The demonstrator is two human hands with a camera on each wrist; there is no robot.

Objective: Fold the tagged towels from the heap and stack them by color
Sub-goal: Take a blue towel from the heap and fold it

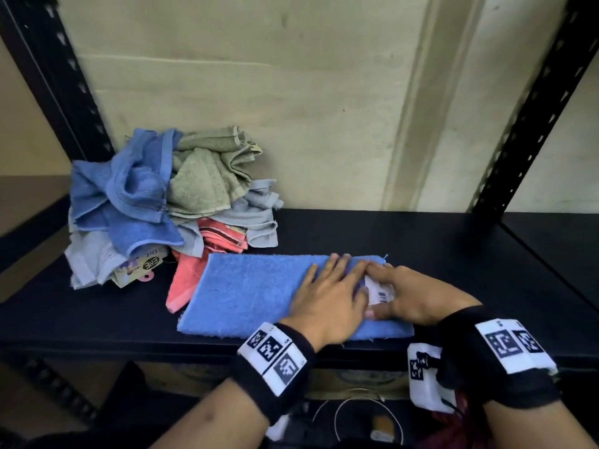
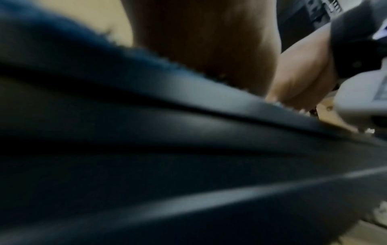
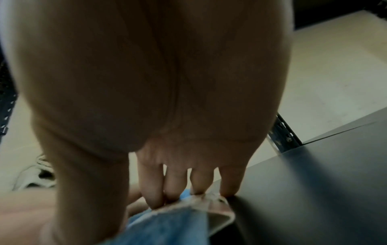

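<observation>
**Now both hands on the blue towel**

Flat on the black shelf (image 1: 453, 241) lies a folded blue towel (image 1: 252, 293), beside the heap (image 1: 168, 202) of blue, green, grey and pink towels. The left hand (image 1: 327, 299) presses it with straight fingers (image 1: 337, 267). The right hand (image 1: 411, 296) touches its paper tag (image 1: 379, 291) at the towel's right end, fingers bent; whether it pinches the tag I cannot tell.

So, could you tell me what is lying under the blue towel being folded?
A pink towel pokes out from beneath the blue towel at its left edge; how far it reaches underneath is hidden.
</observation>
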